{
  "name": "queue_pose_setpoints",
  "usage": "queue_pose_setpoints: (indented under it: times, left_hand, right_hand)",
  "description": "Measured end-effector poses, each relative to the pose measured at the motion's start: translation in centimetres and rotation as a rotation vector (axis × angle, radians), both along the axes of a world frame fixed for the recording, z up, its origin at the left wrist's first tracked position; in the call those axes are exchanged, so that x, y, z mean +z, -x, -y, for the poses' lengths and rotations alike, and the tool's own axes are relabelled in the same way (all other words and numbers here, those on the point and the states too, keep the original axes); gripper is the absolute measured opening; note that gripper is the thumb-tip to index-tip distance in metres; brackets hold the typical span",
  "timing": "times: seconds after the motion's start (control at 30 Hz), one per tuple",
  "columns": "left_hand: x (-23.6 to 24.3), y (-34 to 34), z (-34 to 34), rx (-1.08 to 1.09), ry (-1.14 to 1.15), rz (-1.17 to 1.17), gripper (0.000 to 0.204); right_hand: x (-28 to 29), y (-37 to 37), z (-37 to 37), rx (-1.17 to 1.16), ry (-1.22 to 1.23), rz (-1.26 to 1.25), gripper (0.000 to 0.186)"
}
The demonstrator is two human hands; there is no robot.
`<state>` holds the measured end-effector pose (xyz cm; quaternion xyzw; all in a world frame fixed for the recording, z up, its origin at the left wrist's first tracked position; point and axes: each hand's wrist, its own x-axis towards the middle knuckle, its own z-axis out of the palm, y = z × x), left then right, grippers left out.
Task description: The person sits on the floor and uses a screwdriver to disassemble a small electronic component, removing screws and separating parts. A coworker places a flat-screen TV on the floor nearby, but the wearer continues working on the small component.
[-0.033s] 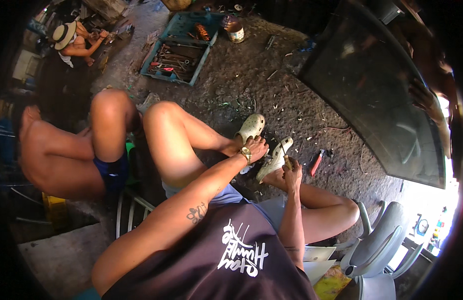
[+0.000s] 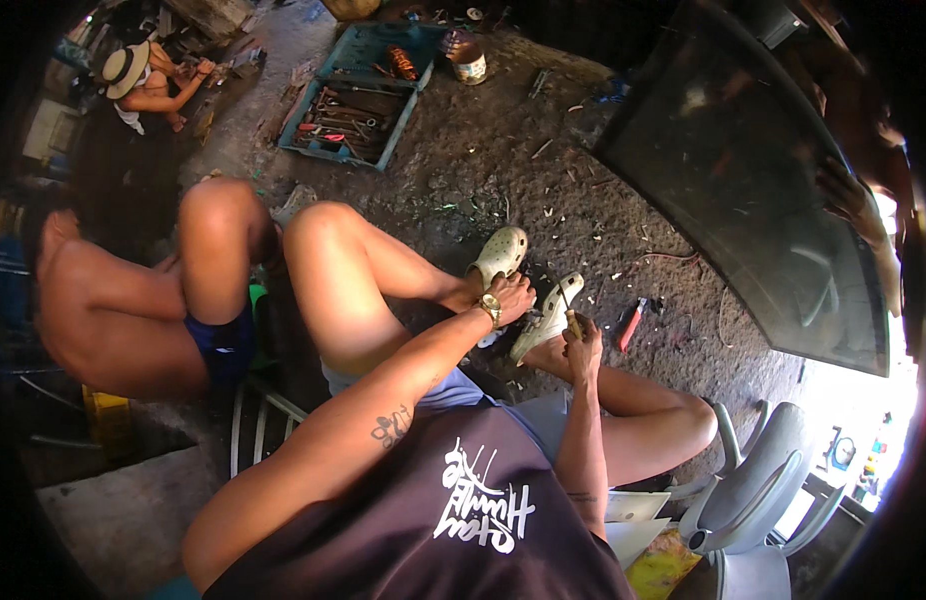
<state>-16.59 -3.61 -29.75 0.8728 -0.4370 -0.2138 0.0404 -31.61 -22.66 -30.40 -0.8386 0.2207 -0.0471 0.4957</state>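
I sit low over a dirt floor with my feet in pale clogs (image 2: 501, 255). My left hand (image 2: 510, 298), with a gold wristwatch, reaches down between the two clogs, its fingers curled toward the ground. Whatever lies under it is hidden. My right hand (image 2: 584, 350) is just to its right, beside the right clog (image 2: 545, 318), and grips a thin screwdriver-like tool (image 2: 571, 318) with a yellowish handle, its shaft pointing up and away from me.
A red-handled tool (image 2: 631, 325) lies on the ground to the right. A teal tool tray (image 2: 358, 95) and a tin can (image 2: 468, 58) sit farther off. A large dark curved glass pane (image 2: 753, 200) leans at right. A shirtless person (image 2: 133, 300) sits at left, beside white chairs (image 2: 753, 490).
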Motion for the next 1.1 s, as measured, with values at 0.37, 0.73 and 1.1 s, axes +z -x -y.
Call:
queue_pose_setpoints:
  times: [0.37,0.73,1.1]
  left_hand:
    - [-1.6,-0.4,2.9,-0.047,-0.223,0.124,0.033]
    - [-1.8,-0.7,4.3,-0.032,-0.39,0.023,0.03]
    - [-3.5,-2.4,1.5,-0.11,0.179,0.162,0.018]
  right_hand:
    - [-1.1,-0.8,0.0,-0.12,-0.085,-0.119,0.043]
    - [3.1,-1.8,-0.5,-0.187,-0.314,-0.231,0.044]
    - [4.4,-2.5,-0.7,-0.223,-0.396,-0.286,0.048]
